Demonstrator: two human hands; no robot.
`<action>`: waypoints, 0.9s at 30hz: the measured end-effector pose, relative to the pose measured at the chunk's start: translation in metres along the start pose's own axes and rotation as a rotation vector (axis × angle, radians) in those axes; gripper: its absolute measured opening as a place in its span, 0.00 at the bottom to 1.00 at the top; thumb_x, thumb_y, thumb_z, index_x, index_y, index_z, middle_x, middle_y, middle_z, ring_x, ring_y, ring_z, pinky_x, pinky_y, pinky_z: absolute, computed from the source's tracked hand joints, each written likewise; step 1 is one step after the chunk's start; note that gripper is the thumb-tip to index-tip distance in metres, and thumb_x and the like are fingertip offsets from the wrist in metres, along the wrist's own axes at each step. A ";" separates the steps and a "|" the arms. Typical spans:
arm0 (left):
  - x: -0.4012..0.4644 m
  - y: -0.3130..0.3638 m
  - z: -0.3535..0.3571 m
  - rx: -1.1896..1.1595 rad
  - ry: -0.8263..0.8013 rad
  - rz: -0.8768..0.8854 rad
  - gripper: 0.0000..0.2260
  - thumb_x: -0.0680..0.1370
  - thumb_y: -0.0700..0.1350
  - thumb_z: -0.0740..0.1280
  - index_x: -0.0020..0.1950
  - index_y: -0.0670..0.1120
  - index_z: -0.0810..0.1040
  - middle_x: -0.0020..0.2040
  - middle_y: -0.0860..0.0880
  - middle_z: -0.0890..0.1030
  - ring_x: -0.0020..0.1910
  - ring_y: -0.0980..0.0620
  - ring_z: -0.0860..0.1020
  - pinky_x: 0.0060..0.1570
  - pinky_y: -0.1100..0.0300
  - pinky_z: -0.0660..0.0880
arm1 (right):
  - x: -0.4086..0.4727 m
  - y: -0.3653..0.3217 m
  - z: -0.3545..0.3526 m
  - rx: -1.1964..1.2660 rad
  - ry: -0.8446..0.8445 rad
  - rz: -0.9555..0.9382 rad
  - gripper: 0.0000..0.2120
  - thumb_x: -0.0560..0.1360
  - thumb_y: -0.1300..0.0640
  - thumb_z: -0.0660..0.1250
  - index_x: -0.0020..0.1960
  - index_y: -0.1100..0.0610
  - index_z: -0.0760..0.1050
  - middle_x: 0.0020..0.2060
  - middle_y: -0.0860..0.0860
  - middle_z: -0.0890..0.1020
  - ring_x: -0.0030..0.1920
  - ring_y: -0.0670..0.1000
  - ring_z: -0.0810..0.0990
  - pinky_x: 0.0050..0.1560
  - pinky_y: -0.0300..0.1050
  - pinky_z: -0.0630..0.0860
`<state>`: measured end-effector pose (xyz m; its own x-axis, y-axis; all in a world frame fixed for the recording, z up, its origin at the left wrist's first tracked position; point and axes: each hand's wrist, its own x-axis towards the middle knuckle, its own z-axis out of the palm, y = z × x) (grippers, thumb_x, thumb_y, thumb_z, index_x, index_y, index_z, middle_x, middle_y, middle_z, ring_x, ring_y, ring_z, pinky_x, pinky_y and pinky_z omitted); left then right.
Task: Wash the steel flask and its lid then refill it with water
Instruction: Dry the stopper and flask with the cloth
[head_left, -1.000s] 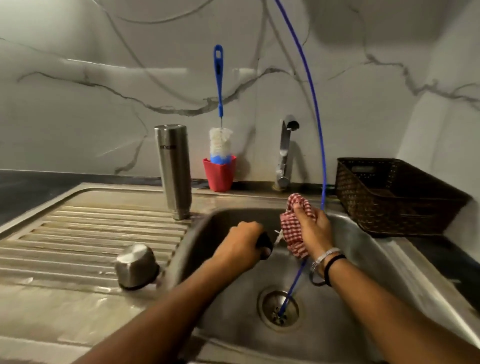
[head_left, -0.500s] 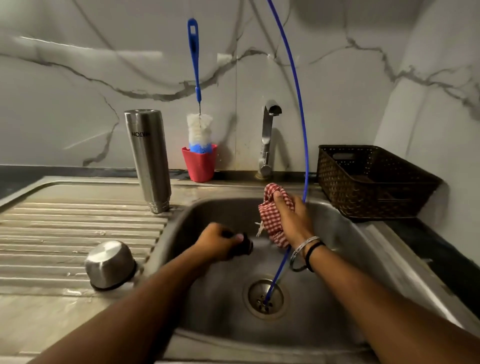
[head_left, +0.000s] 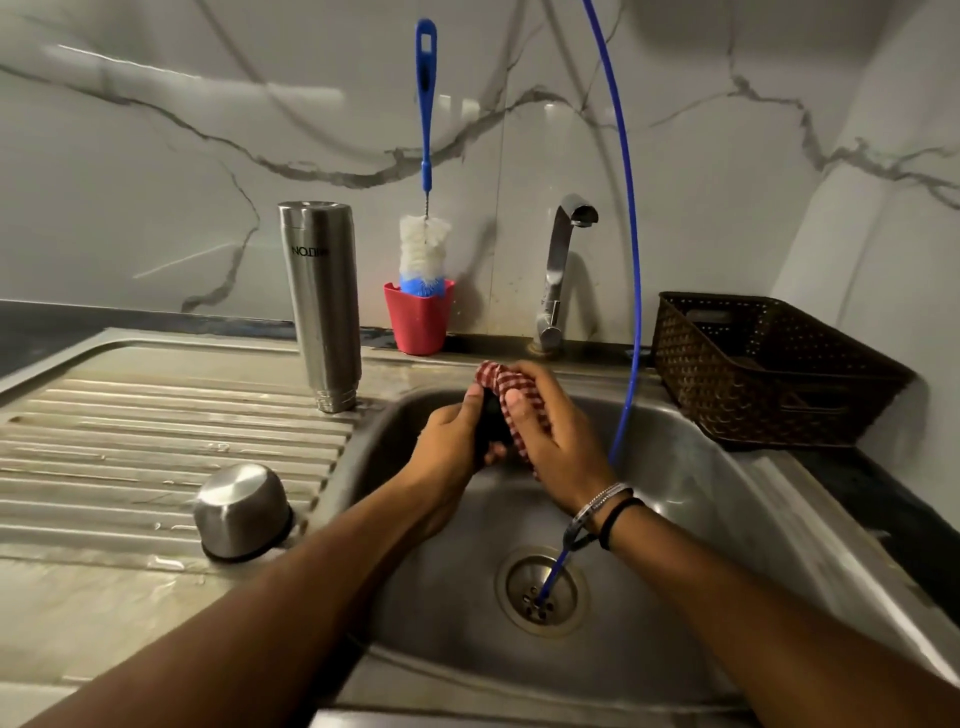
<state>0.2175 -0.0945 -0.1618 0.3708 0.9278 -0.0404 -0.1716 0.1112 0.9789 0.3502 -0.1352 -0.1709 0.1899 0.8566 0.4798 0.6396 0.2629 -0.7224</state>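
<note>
Over the steel sink (head_left: 727, 483), the left hand (head_left: 449, 452) grips a small black inner lid (head_left: 491, 423) while the right hand (head_left: 558, 441) pinches a red checked cloth (head_left: 511, 384) around it. Best to rotate the lid, wiping every groove. The tall steel flask (head_left: 322, 301) stands upturned far left.

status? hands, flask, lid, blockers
Left hand grips black lid part; right hand rubs it with checked cloth. Flask inverted on drainboard, steel cap beside. Tap dry. No blockers.
</note>
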 end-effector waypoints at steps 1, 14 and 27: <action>-0.002 -0.001 0.002 0.043 -0.010 0.013 0.21 0.86 0.54 0.56 0.61 0.40 0.81 0.50 0.43 0.85 0.41 0.53 0.81 0.43 0.59 0.77 | -0.001 0.000 -0.001 -0.025 0.018 -0.015 0.20 0.80 0.38 0.55 0.70 0.41 0.65 0.63 0.47 0.77 0.58 0.45 0.78 0.56 0.47 0.80; -0.011 0.007 0.008 0.247 -0.051 0.233 0.17 0.87 0.51 0.52 0.51 0.52 0.79 0.43 0.54 0.83 0.37 0.68 0.81 0.36 0.74 0.74 | -0.009 -0.017 0.002 -0.224 0.234 -0.013 0.15 0.84 0.45 0.51 0.58 0.53 0.71 0.34 0.48 0.81 0.32 0.45 0.81 0.30 0.44 0.78; -0.007 0.013 0.001 0.161 -0.017 0.088 0.16 0.87 0.53 0.53 0.51 0.51 0.77 0.48 0.47 0.82 0.42 0.55 0.79 0.41 0.64 0.76 | 0.005 -0.009 0.004 -0.123 0.273 0.008 0.16 0.85 0.48 0.53 0.57 0.55 0.75 0.38 0.41 0.78 0.38 0.38 0.78 0.34 0.27 0.74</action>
<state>0.2135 -0.0996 -0.1484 0.3761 0.9253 0.0487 -0.0561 -0.0298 0.9980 0.3430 -0.1319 -0.1643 0.3780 0.7032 0.6022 0.7193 0.1864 -0.6692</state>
